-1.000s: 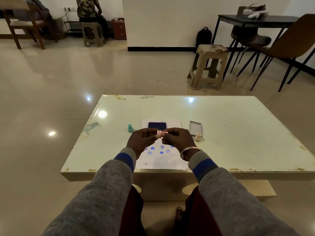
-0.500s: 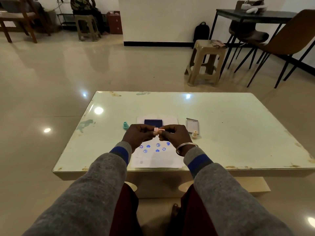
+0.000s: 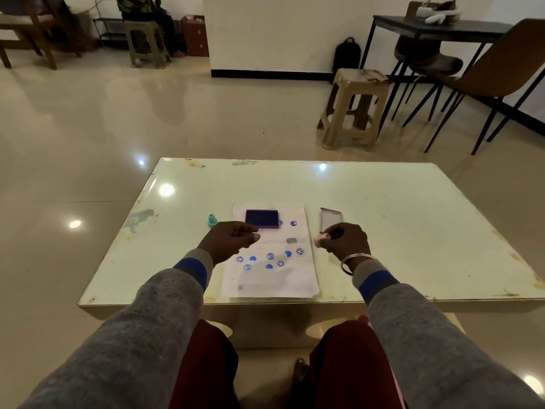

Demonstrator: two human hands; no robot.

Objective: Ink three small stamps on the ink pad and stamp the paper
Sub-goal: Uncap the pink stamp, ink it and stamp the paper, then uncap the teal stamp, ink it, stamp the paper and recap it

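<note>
The paper point(image 3: 271, 261) is the thing to orient by here: it lies flat on the pale table point(image 3: 398, 231), near the edge closest to the person. The blue ink pad point(image 3: 262, 219) sits on the paper's far end, lid off. A scatter of blue prints point(image 3: 269, 259), smiley rings and little hearts, covers the middle of the sheet, with two more just right of the pad.

The right hand point(image 3: 345, 242) hovers just off the paper's right edge, its grip pinched around a small pink stamp point(image 3: 320, 240) that pokes out toward the sheet. The left hand point(image 3: 228, 239) hangs over the paper's left edge, fingers curled in loosely with thumb near fingertips; can't tell if there's anything in that grip, doesn't look like it.

A teal stamp point(image 3: 212, 220) stands upright on the table just left of the paper's far corner. What looks like the pad's clear lid point(image 3: 331, 218) lies to the right of the paper, just beyond the right hand. Grey sleeves with blue cuffs, and a bangle point(image 3: 352, 261) on the right wrist.
</note>
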